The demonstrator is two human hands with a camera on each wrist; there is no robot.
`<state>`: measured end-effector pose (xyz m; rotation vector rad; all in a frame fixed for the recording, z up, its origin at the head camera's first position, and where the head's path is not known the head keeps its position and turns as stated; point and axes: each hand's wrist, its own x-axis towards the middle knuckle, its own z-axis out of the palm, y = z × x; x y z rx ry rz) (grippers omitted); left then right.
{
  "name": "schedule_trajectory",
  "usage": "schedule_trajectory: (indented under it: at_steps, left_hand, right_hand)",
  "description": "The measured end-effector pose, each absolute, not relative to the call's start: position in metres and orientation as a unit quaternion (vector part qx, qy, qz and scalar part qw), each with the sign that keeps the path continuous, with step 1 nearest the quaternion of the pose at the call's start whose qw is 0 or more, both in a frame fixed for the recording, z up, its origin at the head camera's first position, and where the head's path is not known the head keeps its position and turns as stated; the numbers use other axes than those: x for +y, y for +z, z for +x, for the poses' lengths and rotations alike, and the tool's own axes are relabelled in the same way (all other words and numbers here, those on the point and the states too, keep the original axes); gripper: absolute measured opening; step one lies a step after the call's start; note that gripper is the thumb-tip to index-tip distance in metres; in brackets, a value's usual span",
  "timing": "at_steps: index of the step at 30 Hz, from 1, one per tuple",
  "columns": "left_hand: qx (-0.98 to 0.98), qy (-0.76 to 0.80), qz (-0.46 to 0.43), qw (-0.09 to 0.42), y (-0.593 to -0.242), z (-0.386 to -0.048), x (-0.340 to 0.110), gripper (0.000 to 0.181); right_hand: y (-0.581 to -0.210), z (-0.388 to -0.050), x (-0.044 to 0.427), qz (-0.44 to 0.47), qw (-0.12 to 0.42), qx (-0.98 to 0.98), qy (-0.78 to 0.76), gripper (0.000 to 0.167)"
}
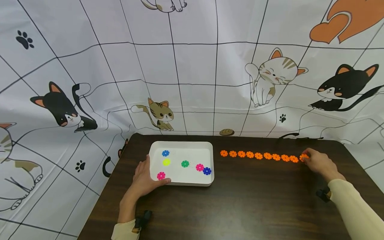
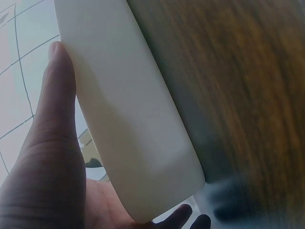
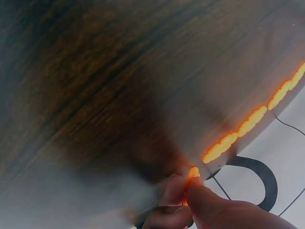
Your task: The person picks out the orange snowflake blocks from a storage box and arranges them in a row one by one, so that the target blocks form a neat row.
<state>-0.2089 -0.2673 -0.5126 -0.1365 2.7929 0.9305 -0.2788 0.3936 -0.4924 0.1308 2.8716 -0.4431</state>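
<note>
My right hand (image 1: pixel 322 164) pinches an orange flower-shaped disc (image 1: pixel 303 157) between thumb and fingers at the right end of a row. In the right wrist view, that disc (image 3: pixel 193 172) stands out edge-on from the fingertips, with a small gap to the row. Several like orange discs (image 1: pixel 258 155) lie side by side, running left from there toward the tray. A shallow white tray (image 1: pixel 183 145) is gripped at its near left corner by my left hand (image 1: pixel 145 180). Its thumb lies along the tray's near side (image 2: pixel 128 105); the other fingers go round the left side.
Inside the tray lie loose flower discs: blue (image 1: pixel 165 153), yellow (image 1: pixel 166 162), green (image 1: pixel 185 164), pink (image 1: pixel 161 175) and dark blue (image 1: pixel 207 171). The dark wooden table (image 1: pixel 240 206) meets a white cat-print cloth (image 1: pixel 195 96) at its back and left.
</note>
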Motion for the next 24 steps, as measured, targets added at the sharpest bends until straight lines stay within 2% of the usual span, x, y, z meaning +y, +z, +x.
schedule_trajectory:
  at_steps: [24]
  left_hand:
    - [0.945, 0.311, -0.046, 0.093, -0.5132, -0.2099, -0.2669, 0.148]
  right_hand:
    - [-0.4934, -0.2755, 0.3863, 0.054, 0.11, 0.985, -0.123, 0.044]
